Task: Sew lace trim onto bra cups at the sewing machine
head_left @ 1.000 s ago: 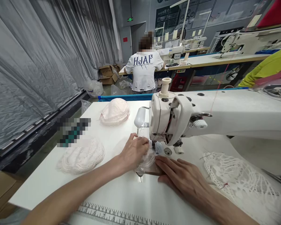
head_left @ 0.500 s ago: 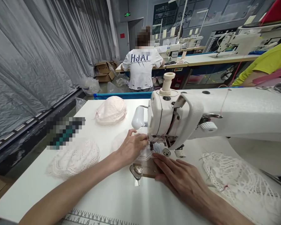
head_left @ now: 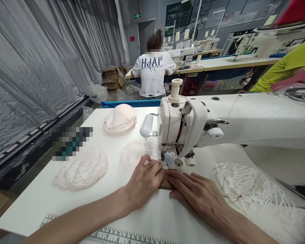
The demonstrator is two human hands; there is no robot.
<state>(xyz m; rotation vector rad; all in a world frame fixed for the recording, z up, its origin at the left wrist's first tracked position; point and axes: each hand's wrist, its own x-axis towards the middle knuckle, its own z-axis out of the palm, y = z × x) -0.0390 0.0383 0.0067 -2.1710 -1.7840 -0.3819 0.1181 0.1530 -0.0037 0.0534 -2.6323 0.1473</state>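
Note:
My left hand (head_left: 144, 183) rests on the white table (head_left: 117, 213) just in front of the sewing machine (head_left: 218, 118), fingers curled down on a small lace piece (head_left: 152, 149) that runs under the needle. My right hand (head_left: 198, 195) lies flat beside it, fingers stretched out and pressing the same piece against the brown plate (head_left: 165, 184) in front of the presser foot. The two hands touch at the fingertips. Most of the lace piece is hidden under them.
A pile of white lace (head_left: 81, 171) lies at the left and a pink padded cup stack (head_left: 120, 119) further back. More lace (head_left: 256, 196) spreads at the right. A printed ruler (head_left: 112, 234) edges the table. A person in a white shirt (head_left: 154, 73) stands at a far bench.
My left hand has slid back toward me from the presser foot to lie beside my right hand. The lace piece has fed away behind the needle.

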